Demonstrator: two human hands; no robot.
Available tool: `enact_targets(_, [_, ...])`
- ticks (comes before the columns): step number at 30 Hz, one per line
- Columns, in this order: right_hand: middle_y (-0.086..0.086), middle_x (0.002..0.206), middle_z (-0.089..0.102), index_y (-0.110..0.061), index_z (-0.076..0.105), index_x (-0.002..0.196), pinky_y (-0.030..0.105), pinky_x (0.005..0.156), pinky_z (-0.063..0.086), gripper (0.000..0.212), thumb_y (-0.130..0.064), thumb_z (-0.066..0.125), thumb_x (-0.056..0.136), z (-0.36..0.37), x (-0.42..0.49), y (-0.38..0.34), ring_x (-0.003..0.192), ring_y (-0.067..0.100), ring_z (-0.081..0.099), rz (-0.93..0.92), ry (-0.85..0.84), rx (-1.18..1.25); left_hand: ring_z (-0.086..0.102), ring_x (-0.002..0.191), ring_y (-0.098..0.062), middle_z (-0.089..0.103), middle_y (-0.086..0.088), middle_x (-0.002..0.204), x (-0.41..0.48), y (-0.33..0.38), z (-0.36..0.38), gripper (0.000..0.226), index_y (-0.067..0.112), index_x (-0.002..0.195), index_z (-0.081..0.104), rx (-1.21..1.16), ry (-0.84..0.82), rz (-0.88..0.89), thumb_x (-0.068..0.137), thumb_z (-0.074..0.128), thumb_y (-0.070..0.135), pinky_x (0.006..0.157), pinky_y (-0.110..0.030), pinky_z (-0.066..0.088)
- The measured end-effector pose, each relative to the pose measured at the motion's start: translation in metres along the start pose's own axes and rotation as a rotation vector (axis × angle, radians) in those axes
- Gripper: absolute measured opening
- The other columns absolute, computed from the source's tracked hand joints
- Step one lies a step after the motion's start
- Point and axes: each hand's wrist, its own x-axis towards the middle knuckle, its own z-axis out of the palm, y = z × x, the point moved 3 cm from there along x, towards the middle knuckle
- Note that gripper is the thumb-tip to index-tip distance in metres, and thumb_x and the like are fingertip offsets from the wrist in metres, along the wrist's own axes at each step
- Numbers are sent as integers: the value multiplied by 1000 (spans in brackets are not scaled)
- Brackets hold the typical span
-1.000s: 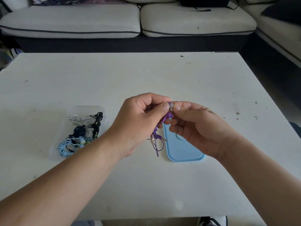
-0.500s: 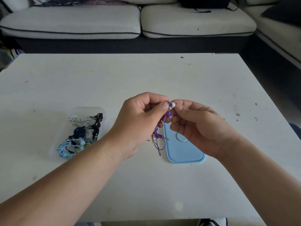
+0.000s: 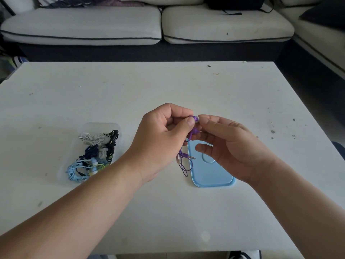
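Curled above the counter, my left hand pinches one bud of the purple earphones between thumb and forefinger, the other fingers folded into the palm. My right hand faces it from the other side, and its thumb and forefinger close on the pale tip of that same bud, so both hands meet on it in the air, off the surface; its remaining fingers hang loosely curled below. A second purple bud sits just beneath the first, between my two hands. From there the thin purple cable drops beside my left hand in a loose loop, and I cannot tell whether it touches the counter. Its metal jack plug points right, over the left edge of the blue lid, which lies flat on the counter, partly under my right hand. Well to the left stands a clear tub holding a tangle of other earphones: a white set at the back, a black set along the right wall, a dark blue set in the middle and a light blue coil at the near end. Beyond the counter's far edge runs a pale sofa.
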Motion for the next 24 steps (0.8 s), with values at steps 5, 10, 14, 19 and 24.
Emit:
enact_targets(5, [8,88,71,-4,68,105,28,70,54,22,-20,63,91,1,1,3,85,20,68,3,-8,27,76,81,-19,80,-5,87,1,-2,-1,9,15,102,73,34,-1,11,97,70,7,71,-29,58])
enact_targets(10, [7,87,68,-6,69,98,27,72,55,16,-20,63,92,1,3,5,84,18,66,34,-48,59,73,72,-12,79,-1,83,0,0,-2,10,13,103,72,29,-18,0,97,68,6,68,-28,57])
enact_targets(14, [10,93,68,-6,68,97,33,77,53,17,-22,63,92,0,3,6,94,26,64,33,-63,24,72,73,-12,79,2,83,0,0,-2,10,13,103,73,31,-20,5,97,68,6,68,-28,56])
enact_targets(19, [9,91,67,-6,65,96,31,72,53,17,-22,59,96,2,1,4,92,22,64,-35,-48,-81,74,75,-15,79,-3,83,0,1,-2,11,16,100,73,42,-20,0,98,68,7,70,-30,58])
enact_targets(24, [10,86,65,-2,65,94,30,69,54,19,-15,54,103,6,0,4,89,24,62,-91,-15,-120,75,73,-16,79,-7,84,-1,0,-2,9,15,101,73,73,-15,13,98,68,7,69,-28,57])
